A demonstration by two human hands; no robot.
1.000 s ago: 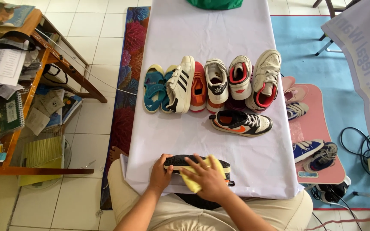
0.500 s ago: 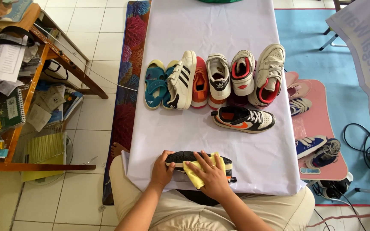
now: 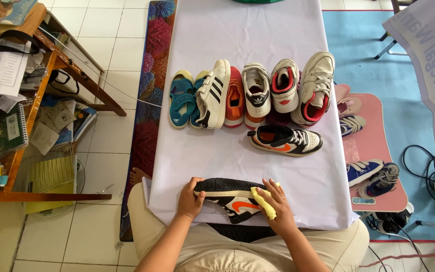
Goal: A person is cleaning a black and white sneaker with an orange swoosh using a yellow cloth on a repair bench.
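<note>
Left hand [image 3: 190,200]: wrapped around the heel end of a black sneaker [image 3: 230,193] with an orange mark, keeping it tipped on its side at the near edge of the tabletop [image 3: 202,151], right in front of my lap.

Right hand [image 3: 276,205]: fingers closed over a yellow cloth [image 3: 264,201], pressing it flat against the shoe's side near the toe.

Shoe in hand: one, sole facing away from me, half hanging over the tabletop edge.

Its match: one black, white and orange sneaker [image 3: 286,140] lying alone a bit further up, to my right, well apart from my hands.

Row at the back: I count seven shoes side by side, toes pointing different ways. Two teal sandals [image 3: 182,103], one white sneaker with black stripes [image 3: 214,93], one orange shoe [image 3: 234,96], one white-and-black sneaker [image 3: 256,91], and two white-and-red high-tops [image 3: 313,88].

On the floor, right: a pink mat [image 3: 378,146] with a few more pairs, blue and white ones mostly, can't count them properly.

On the floor, left: a wooden shelf [image 3: 41,75] crammed with papers and notebooks.

In the way: nothing between my hands and the lone sneaker, just white cover.
</note>
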